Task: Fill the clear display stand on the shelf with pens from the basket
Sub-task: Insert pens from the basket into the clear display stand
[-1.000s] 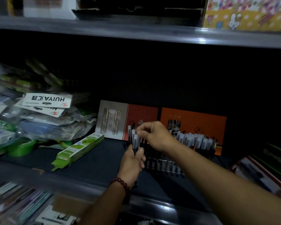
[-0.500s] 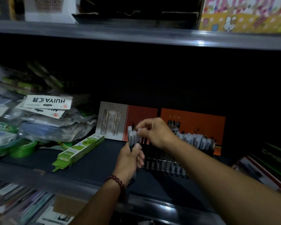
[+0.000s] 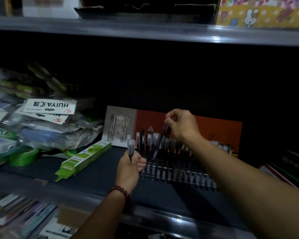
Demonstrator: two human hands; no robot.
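Note:
The clear display stand (image 3: 178, 176) sits on the dark middle shelf (image 3: 97, 171), with several black pens with frosted caps standing in its slots. My left hand (image 3: 129, 167), a red bead bracelet on its wrist, grips a small bunch of pens (image 3: 130, 147) just left of the stand. My right hand (image 3: 181, 125) is raised above the stand's left part and pinches the cap end of one pen (image 3: 160, 144), which hangs slanted down toward the slots. The basket is out of view.
Orange and grey pen cards (image 3: 219, 130) lean behind the stand. A flat green box (image 3: 84, 158) lies to its left, next to a heap of plastic-bagged goods (image 3: 41, 125). An upper shelf edge (image 3: 145, 33) runs overhead. Boxes (image 3: 290, 168) lie at the right.
My right hand has drawn one pen out of the bunch in my left hand and lifted it up and to the right, over the stand.

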